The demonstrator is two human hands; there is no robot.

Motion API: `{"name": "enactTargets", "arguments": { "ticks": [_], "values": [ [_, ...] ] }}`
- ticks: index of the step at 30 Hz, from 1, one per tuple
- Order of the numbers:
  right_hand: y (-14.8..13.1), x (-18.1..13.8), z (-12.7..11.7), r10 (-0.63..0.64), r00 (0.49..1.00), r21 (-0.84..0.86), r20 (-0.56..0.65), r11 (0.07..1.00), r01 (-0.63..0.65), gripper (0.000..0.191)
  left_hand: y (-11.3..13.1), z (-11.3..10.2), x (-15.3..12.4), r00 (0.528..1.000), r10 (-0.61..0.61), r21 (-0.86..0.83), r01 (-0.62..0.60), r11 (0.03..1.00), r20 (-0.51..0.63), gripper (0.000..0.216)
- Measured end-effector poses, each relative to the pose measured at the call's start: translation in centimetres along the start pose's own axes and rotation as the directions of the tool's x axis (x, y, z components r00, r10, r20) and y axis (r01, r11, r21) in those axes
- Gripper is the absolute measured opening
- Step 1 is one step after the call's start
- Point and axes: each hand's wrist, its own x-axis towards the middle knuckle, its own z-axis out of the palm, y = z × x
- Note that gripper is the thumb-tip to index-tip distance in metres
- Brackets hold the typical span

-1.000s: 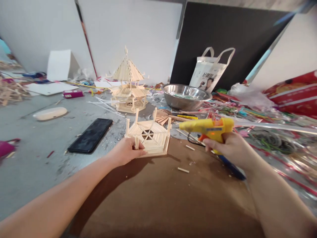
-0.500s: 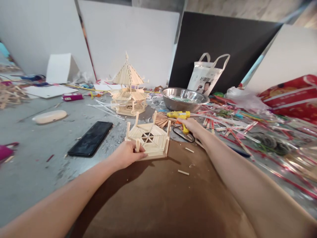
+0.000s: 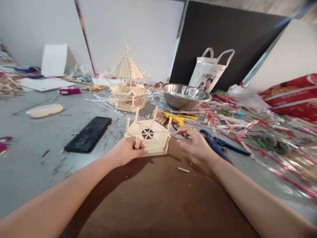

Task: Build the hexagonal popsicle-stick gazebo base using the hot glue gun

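My left hand (image 3: 128, 149) is closed on the near-left post of a hexagonal wooden-stick frame (image 3: 156, 140), with thumb and fingers pinching it near the rim. The frame rests flat at the far edge of a brown board (image 3: 158, 198), several short posts standing at its corners. To its right, my right hand (image 3: 196, 142) hovers over the board, fingers apart and nothing visible in them. A yellow glue gun (image 3: 176, 119) lies just beyond that hand. One short stick (image 3: 183, 170) lies on the board in front of the frame.
Behind the frame stands a pagoda model (image 3: 128, 86) of sticks. A metal bowl (image 3: 187, 97) is at back right. Blue-handled pliers or cutters (image 3: 215, 143) lie beside my right forearm. A black phone (image 3: 88, 134) lies left, with cluttered wrappers and scraps (image 3: 237, 122) at right.
My right hand has let go of the yellow glue gun, which now lies down, and has come back nearer over the board. My left hand keeps its hold on the frame.
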Motion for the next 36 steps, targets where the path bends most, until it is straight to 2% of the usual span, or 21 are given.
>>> {"name": "enactTargets", "arguments": {
  "ticks": [4, 6, 12, 15, 27, 36],
  "values": [
    [-1.7, -0.8, 2.0, -0.038, 0.994, 0.161, 0.104, 0.987, 0.021, 0.027, -0.1, 0.0, -0.1, 1.0, 0.015, 0.008, -0.015, 1.0, 0.004, 0.025],
    [-2.0, -0.6, 2.8, -0.03, 0.991, 0.205, 0.13, 0.979, 0.003, 0.023, -0.1, 0.1, 0.0, 1.0, 0.014, 0.004, -0.014, 1.0, 0.016, 0.025],
    [-1.5, -0.4, 4.0, 0.056, 0.955, 0.422, 0.293, 0.888, -0.182, 0.015, -0.1, 0.1, 0.1, 1.0, -0.016, 0.024, 0.015, 1.0, 0.003, 0.027],
    [-1.2, -0.5, 4.2, 0.079, 0.947, 0.478, 0.31, 0.849, -0.228, 0.014, -0.1, 0.1, 0.0, 1.0, -0.014, 0.028, 0.014, 1.0, 0.01, 0.027],
    [-1.1, -0.3, 4.1, 0.084, 0.937, 0.498, 0.34, 0.829, -0.255, 0.013, -0.1, 0.1, 0.0, 1.0, -0.018, 0.012, 0.018, 1.0, 0.004, 0.028],
    [-1.0, -0.2, 4.0, -0.008, 0.947, 0.46, 0.321, 0.876, -0.148, 0.007, 0.0, 0.1, 0.0, 1.0, -0.004, 0.02, 0.004, 1.0, -0.002, 0.026]
  ]
}}
